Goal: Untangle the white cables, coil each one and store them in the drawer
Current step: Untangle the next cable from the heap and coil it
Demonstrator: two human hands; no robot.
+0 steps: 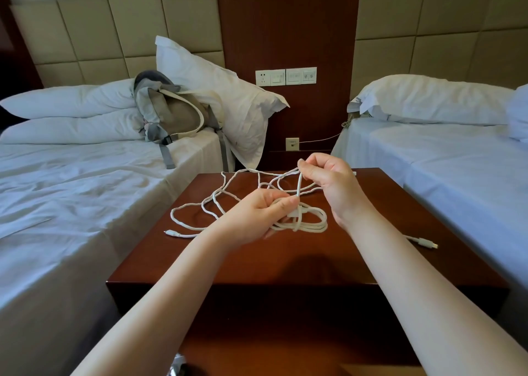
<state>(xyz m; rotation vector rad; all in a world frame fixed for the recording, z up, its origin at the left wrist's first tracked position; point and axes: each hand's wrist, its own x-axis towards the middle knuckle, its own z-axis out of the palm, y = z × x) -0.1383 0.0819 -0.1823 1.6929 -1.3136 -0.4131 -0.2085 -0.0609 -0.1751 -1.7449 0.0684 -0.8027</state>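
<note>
White cables (217,201) lie in loose tangled loops on the dark wooden nightstand (285,261). My left hand (257,215) grips a small coil of white cable (308,222) just above the tabletop. My right hand (328,181) is raised behind it, pinching a strand that runs down to the coil. One plug end (170,232) rests at the left of the top, another plug end (428,244) near its right edge. The drawer front is in shadow under the top; I cannot tell whether it is open.
A bed with a grey backpack (171,112) and pillows stands to the left. A second bed (457,161) is on the right. Wall sockets (285,76) sit on the wooden panel behind, and a thin wire (320,140) runs from a lower outlet.
</note>
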